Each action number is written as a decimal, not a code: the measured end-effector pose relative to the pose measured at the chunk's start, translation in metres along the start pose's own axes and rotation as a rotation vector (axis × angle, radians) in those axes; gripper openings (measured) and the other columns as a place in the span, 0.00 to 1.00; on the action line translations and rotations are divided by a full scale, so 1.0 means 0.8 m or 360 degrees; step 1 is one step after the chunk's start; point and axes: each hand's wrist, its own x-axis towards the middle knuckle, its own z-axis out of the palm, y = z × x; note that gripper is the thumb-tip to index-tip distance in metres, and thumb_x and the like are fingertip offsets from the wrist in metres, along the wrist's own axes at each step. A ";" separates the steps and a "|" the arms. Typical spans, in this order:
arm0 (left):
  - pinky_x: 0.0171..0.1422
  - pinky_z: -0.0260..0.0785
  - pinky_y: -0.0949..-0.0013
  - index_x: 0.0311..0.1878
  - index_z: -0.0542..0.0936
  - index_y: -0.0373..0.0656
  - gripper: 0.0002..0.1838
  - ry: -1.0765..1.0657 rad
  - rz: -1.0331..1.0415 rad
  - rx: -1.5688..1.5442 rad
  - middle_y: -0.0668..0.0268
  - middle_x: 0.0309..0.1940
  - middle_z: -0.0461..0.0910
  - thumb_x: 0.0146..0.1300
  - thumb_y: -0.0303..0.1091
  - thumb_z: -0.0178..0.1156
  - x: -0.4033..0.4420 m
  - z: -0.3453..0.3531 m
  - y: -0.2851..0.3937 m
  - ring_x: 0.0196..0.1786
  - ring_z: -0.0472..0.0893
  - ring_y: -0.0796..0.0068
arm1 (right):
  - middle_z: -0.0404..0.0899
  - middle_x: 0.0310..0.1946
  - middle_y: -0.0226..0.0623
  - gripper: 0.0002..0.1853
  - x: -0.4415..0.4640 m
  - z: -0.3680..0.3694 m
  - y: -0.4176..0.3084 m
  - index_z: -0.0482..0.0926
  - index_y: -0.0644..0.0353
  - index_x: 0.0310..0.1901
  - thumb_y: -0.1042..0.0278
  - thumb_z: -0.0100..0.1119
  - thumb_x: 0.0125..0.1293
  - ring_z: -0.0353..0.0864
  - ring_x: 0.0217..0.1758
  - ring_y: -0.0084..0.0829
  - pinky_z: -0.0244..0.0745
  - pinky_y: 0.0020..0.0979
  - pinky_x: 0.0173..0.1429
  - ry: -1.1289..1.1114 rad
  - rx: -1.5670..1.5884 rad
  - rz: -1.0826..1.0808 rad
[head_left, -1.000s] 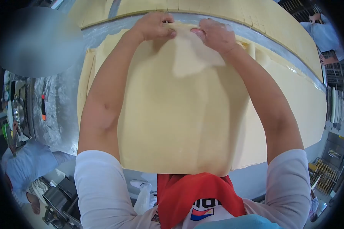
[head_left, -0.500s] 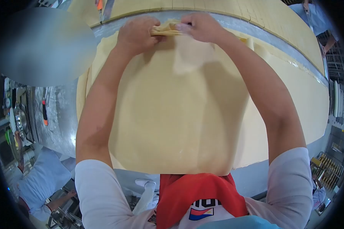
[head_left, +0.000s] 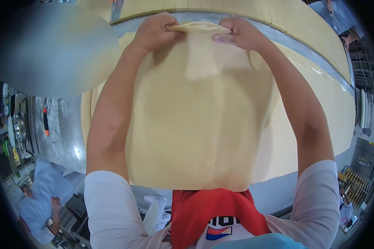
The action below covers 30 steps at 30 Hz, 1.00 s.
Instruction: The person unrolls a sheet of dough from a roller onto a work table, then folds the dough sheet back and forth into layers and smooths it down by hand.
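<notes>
A wide, pale yellow dough sheet (head_left: 195,133) stretches from the table's near edge up to my hands. My left hand (head_left: 158,33) is closed on the left end of its gathered far edge, thumb beneath the folds. Toward the right end of that same edge, my right hand (head_left: 241,34) grips the layers, its thumb on the near side. Between the two hands the edge shows as several thin stacked folds, lifted off the surface. More pale dough (head_left: 316,112) lies flat under and to the right of the lifted sheet.
Cut strips of dough (head_left: 237,7) run along the far side of the metal table (head_left: 64,133). An orange and black cutter (head_left: 45,122) rests at the left. Two co-workers (head_left: 50,186) (head_left: 340,16) stand at the lower left and upper right. A blurred round shape (head_left: 50,50) covers the upper left.
My hands have spread apart, mainly the right one moving right. The bunched edge between them is now stretched into a longer, flatter fold. The lower-left co-worker has shifted posture.
</notes>
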 end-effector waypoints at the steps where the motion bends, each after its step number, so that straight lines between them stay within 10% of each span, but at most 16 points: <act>1: 0.46 0.72 0.57 0.35 0.84 0.46 0.23 0.0115 0.0174 -0.0323 0.62 0.33 0.84 0.53 0.58 0.72 -0.002 -0.001 -0.003 0.41 0.82 0.61 | 0.74 0.24 0.34 0.21 -0.014 -0.004 -0.008 0.81 0.61 0.41 0.47 0.67 0.68 0.72 0.31 0.33 0.68 0.37 0.39 0.0055 0.0308 0.0064; 4: 0.47 0.73 0.59 0.39 0.85 0.46 0.25 -0.0473 -0.0218 0.0298 0.62 0.36 0.85 0.50 0.58 0.74 0.009 -0.034 -0.005 0.41 0.82 0.62 | 0.77 0.24 0.39 0.22 -0.031 -0.003 -0.020 0.81 0.59 0.40 0.44 0.64 0.69 0.76 0.32 0.42 0.71 0.41 0.39 0.0213 0.0351 0.0131; 14: 0.57 0.73 0.56 0.49 0.85 0.48 0.27 -0.0109 -0.0102 0.0158 0.60 0.43 0.85 0.54 0.59 0.71 0.018 0.005 -0.031 0.53 0.82 0.60 | 0.84 0.35 0.45 0.22 -0.007 0.026 0.011 0.79 0.57 0.42 0.42 0.55 0.74 0.83 0.45 0.51 0.77 0.50 0.47 0.0603 -0.0185 0.0317; 19: 0.51 0.73 0.55 0.42 0.85 0.45 0.22 -0.0561 -0.0307 0.0555 0.61 0.42 0.85 0.61 0.57 0.67 0.028 -0.035 0.018 0.48 0.82 0.57 | 0.85 0.40 0.46 0.23 -0.017 0.022 0.021 0.78 0.58 0.44 0.43 0.49 0.76 0.83 0.47 0.57 0.78 0.53 0.51 0.0772 -0.0373 0.0258; 30: 0.57 0.75 0.54 0.44 0.85 0.51 0.18 0.0258 0.0179 0.0523 0.65 0.49 0.84 0.71 0.55 0.56 -0.008 0.023 -0.035 0.55 0.82 0.59 | 0.79 0.59 0.46 0.16 -0.005 0.033 -0.019 0.77 0.56 0.53 0.54 0.55 0.74 0.75 0.64 0.50 0.69 0.52 0.67 0.0477 -0.1044 0.0364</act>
